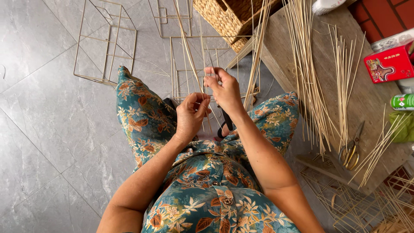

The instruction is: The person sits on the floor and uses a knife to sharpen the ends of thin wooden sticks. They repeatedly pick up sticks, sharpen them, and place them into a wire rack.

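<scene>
At the centre of the frame, thin bamboo sticks point(195, 73) are being pinched by the right hand point(224, 88) and closed on lower down by the left hand point(189, 114). Both holds are best being kept narrow and steady. Room is being limited by the wooden bench point(371, 99) at right; grey floor point(39, 112) is lying open at left.

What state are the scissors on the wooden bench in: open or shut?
Shut. The scissors lie flat on the bench, their blades together in one narrow point and the yellow handles side by side, apart from both hands.
</scene>
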